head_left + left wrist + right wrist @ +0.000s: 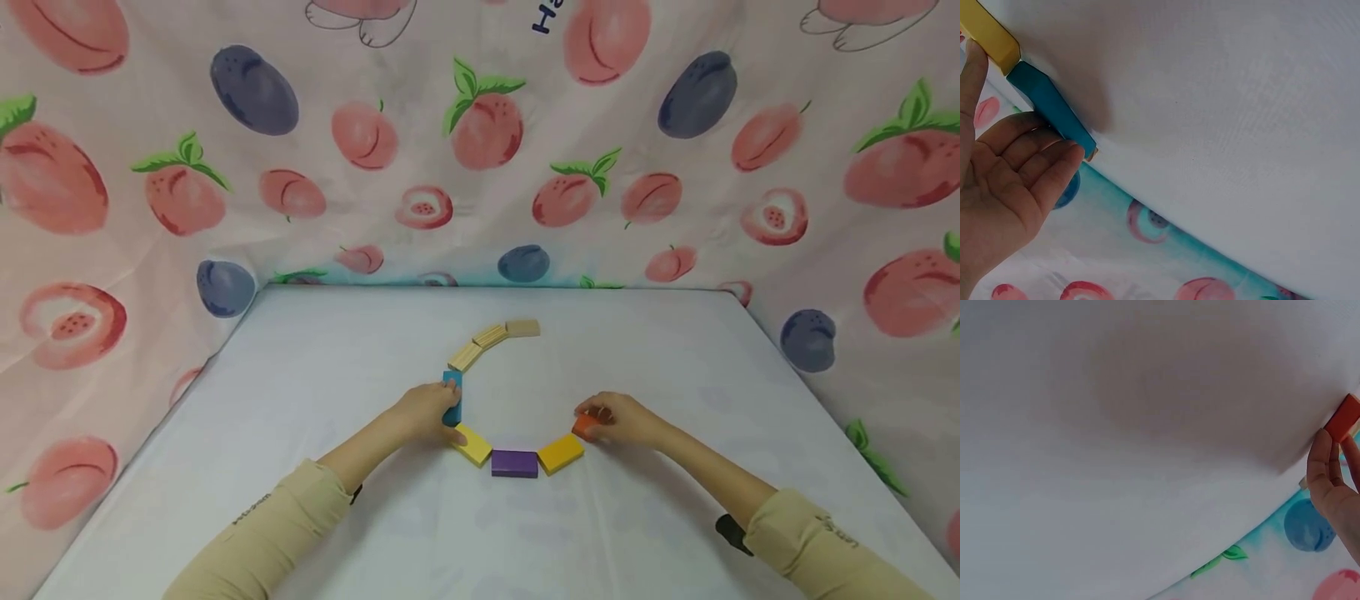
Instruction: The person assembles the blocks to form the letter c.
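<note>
A curved row of rectangular blocks lies on the white table. My left hand [429,410] is at its left side, with fingertips touching the blue block [1054,106] and the thumb against the pale yellow block [997,40]. Those fingers are bent only slightly and do not wrap around either block. On the right, my right hand [621,418] pinches an orange block [1344,419] between thumb and fingers, at the end of the deeper yellow block [561,454]. Whether those two blocks touch is hard to tell. Between the two yellow blocks lies a purple block [514,464].
Three plain wood blocks [491,337] continue the curve from the blue block toward the back. The white tabletop [637,350] extends around the row. A fruit-printed cloth [480,208] rises behind the table and along its sides.
</note>
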`<control>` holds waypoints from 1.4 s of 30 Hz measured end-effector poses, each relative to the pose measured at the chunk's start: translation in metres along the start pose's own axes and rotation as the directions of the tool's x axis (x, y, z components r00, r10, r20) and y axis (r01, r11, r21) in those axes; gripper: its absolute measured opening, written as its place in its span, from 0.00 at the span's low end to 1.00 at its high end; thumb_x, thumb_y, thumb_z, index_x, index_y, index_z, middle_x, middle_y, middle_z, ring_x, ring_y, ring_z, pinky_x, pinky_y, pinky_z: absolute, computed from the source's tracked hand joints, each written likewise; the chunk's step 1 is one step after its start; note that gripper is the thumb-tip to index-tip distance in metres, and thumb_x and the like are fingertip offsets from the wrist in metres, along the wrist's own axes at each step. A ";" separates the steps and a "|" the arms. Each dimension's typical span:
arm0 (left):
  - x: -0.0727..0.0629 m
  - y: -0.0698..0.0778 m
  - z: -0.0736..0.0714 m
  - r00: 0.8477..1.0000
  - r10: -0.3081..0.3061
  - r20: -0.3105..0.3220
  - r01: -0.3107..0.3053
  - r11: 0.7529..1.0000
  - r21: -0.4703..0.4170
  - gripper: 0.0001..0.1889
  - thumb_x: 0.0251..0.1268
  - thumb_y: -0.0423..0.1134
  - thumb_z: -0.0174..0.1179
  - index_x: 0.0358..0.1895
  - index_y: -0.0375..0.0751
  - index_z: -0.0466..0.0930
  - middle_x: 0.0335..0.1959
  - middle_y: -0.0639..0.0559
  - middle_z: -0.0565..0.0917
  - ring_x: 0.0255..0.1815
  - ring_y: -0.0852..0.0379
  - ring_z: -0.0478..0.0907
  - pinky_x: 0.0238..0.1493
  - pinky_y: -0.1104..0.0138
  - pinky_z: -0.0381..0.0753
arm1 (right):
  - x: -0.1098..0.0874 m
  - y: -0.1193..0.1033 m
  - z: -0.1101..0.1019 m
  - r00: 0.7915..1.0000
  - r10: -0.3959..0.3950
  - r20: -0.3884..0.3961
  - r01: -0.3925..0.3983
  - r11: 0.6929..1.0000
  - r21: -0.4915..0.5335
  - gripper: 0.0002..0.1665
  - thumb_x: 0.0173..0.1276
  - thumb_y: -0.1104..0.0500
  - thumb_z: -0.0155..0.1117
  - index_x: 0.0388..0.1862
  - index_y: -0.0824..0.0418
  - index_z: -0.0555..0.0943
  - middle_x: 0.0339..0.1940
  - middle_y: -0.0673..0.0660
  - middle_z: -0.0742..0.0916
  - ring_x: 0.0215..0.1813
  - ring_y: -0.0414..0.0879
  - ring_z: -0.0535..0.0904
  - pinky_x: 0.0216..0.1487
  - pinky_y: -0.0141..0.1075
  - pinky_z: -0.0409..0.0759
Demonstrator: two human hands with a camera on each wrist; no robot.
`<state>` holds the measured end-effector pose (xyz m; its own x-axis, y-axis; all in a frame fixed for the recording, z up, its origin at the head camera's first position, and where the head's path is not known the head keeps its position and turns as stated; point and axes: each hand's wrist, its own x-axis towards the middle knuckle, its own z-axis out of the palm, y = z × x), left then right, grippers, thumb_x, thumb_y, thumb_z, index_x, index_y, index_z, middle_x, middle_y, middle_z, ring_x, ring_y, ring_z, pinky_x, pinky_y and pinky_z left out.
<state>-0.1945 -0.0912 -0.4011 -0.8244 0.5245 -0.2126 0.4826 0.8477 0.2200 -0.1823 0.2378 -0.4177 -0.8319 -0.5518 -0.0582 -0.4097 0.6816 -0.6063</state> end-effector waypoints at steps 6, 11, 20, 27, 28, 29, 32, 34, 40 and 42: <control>-0.001 -0.001 0.001 1.000 0.000 -0.004 0.000 1.000 -0.006 0.41 0.50 0.56 0.68 0.63 0.30 0.69 0.67 0.34 0.67 0.67 0.39 0.67 0.64 0.53 0.70 | 0.001 0.002 0.001 1.000 -0.021 0.023 0.021 1.000 0.015 0.17 0.61 0.63 0.66 0.48 0.69 0.78 0.38 0.59 0.82 0.40 0.46 0.75 0.43 0.31 0.77; 0.001 -0.001 0.002 1.000 -0.001 -0.010 0.001 1.000 -0.019 0.41 0.51 0.56 0.67 0.64 0.31 0.68 0.68 0.34 0.65 0.69 0.39 0.64 0.65 0.52 0.69 | 0.000 0.002 -0.002 1.000 -0.004 0.015 0.003 1.000 0.006 0.17 0.61 0.63 0.66 0.48 0.68 0.78 0.39 0.58 0.82 0.40 0.46 0.74 0.42 0.31 0.77; -0.003 -0.002 -0.001 1.000 -0.019 -0.007 0.019 1.000 -0.012 0.41 0.51 0.55 0.68 0.62 0.29 0.69 0.67 0.33 0.66 0.67 0.38 0.67 0.63 0.52 0.71 | 0.004 0.001 -0.001 0.998 -0.048 0.031 0.049 0.999 0.000 0.17 0.61 0.60 0.67 0.48 0.66 0.78 0.37 0.56 0.81 0.38 0.44 0.73 0.39 0.28 0.75; -0.002 -0.001 -0.002 1.000 0.002 -0.012 -0.003 1.000 -0.025 0.41 0.51 0.55 0.67 0.63 0.29 0.69 0.67 0.33 0.66 0.68 0.38 0.65 0.64 0.52 0.70 | 0.001 -0.001 -0.001 0.999 -0.027 0.034 0.026 1.000 0.008 0.18 0.61 0.59 0.66 0.48 0.66 0.78 0.37 0.56 0.81 0.38 0.44 0.72 0.40 0.28 0.74; -0.001 -0.001 -0.002 1.000 0.006 -0.011 -0.006 1.000 -0.022 0.41 0.51 0.55 0.68 0.63 0.29 0.69 0.67 0.33 0.66 0.68 0.39 0.65 0.64 0.52 0.70 | 0.000 -0.001 -0.001 0.999 -0.024 0.037 0.024 1.000 0.009 0.18 0.61 0.59 0.66 0.48 0.67 0.78 0.37 0.56 0.80 0.38 0.43 0.72 0.39 0.28 0.74; -0.001 -0.001 -0.002 1.000 0.008 -0.010 -0.008 1.000 -0.018 0.41 0.51 0.55 0.68 0.63 0.29 0.69 0.67 0.33 0.66 0.68 0.39 0.65 0.64 0.53 0.71 | -0.001 -0.001 -0.001 0.999 -0.022 0.038 0.022 1.000 0.012 0.18 0.62 0.59 0.66 0.48 0.67 0.78 0.37 0.55 0.80 0.38 0.43 0.72 0.39 0.28 0.74; 0.001 -0.002 0.001 1.000 0.007 -0.002 -0.007 1.000 -0.011 0.41 0.51 0.55 0.68 0.63 0.29 0.69 0.67 0.34 0.66 0.69 0.40 0.65 0.64 0.53 0.71 | -0.003 -0.001 0.001 0.999 -0.023 0.043 0.022 1.000 0.019 0.18 0.61 0.58 0.66 0.48 0.66 0.78 0.37 0.55 0.80 0.38 0.44 0.72 0.39 0.28 0.74; 0.001 -0.002 0.002 1.000 0.007 0.005 -0.007 1.000 -0.012 0.41 0.51 0.55 0.68 0.63 0.29 0.69 0.67 0.34 0.66 0.69 0.40 0.65 0.64 0.53 0.71 | -0.003 0.000 0.002 0.999 -0.023 0.046 0.022 1.000 0.021 0.18 0.61 0.58 0.67 0.48 0.66 0.78 0.37 0.55 0.80 0.39 0.44 0.72 0.39 0.28 0.74; -0.001 -0.001 0.002 1.000 0.010 -0.003 -0.011 1.000 -0.012 0.41 0.51 0.55 0.68 0.63 0.29 0.68 0.67 0.34 0.66 0.69 0.40 0.65 0.64 0.53 0.71 | -0.005 0.001 0.003 0.999 -0.025 0.033 0.025 1.000 0.008 0.17 0.61 0.60 0.67 0.47 0.66 0.78 0.37 0.55 0.80 0.38 0.43 0.72 0.40 0.28 0.74; -0.002 -0.001 0.001 1.000 0.008 -0.006 -0.009 1.000 -0.024 0.42 0.50 0.55 0.68 0.63 0.29 0.68 0.68 0.34 0.66 0.69 0.40 0.65 0.64 0.53 0.70 | -0.005 0.001 0.003 0.999 -0.028 0.028 0.028 1.000 -0.001 0.17 0.61 0.60 0.66 0.47 0.66 0.78 0.37 0.54 0.80 0.39 0.43 0.72 0.40 0.28 0.74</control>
<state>-0.1928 -0.0927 -0.4020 -0.8222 0.5312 -0.2046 0.4826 0.8411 0.2444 -0.1774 0.2402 -0.4200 -0.8093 -0.5839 -0.0639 -0.4332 0.6667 -0.6065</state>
